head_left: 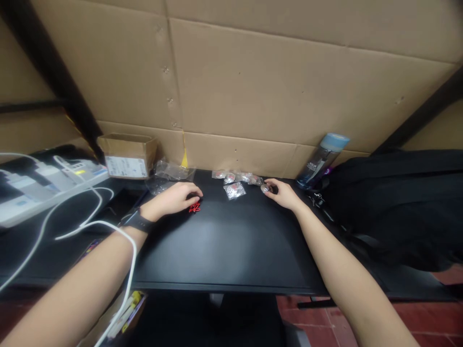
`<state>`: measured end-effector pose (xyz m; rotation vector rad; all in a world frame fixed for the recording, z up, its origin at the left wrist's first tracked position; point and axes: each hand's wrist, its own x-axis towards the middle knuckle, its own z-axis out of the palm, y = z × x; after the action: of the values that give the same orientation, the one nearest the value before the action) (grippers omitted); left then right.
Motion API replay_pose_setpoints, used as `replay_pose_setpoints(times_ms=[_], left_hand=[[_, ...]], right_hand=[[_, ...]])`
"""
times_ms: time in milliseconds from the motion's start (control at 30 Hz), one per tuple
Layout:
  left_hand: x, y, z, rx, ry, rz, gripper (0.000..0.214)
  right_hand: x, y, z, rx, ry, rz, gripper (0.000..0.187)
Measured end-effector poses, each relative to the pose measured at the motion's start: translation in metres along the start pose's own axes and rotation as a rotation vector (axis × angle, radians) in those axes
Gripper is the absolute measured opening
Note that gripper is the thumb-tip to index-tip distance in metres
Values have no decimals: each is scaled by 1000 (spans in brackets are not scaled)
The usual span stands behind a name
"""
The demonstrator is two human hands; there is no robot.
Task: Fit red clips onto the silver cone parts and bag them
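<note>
My left hand (pixel 181 196), with a dark watch on its wrist, rests at the back left of the black table with its fingers loosely curved and a gap inside the thumb. Just below its thumb lies a small tangle of red cord-like pieces (pixel 194 207). At the back right, my right hand (pixel 284 193) pinches a small clear plastic packet (pixel 265 188) low over the table. To its left lie several similar shiny packets, one packet (pixel 235 191) nearer to me than the others. What is inside them is too small to make out.
A cardboard box (pixel 126 156) and crumpled clear plastic (pixel 170 169) stand behind my left hand. White cables (pixel 134 255) cross near my left forearm from a power strip (pixel 47 188). A blue-capped bottle (pixel 321 161) and a black bag (pixel 401 207) are right; a cardboard wall (pixel 253 96) rises behind.
</note>
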<state>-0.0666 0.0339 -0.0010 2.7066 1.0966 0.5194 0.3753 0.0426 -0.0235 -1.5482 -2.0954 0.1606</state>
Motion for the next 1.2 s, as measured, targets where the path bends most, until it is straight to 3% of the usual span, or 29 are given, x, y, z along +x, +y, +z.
replay_pose_setpoints(times_ms=[367,533,833,1200], left_hand=[[-4,-13,-8,-19,-12,-38,29],[-5,-20,-7,-54,-14,-30,29],[-5,-20,-5,-105,-39,5,21],[-4,-13,-6,-95,-61,-6,21]], right_hand=[[2,-5,-1,4,54,-36,36],[0,-16,-1,150,87,-14,36],[-4,-49,0,361,37,-31,37],[-10,-74,-1,418,-24,-48,37]])
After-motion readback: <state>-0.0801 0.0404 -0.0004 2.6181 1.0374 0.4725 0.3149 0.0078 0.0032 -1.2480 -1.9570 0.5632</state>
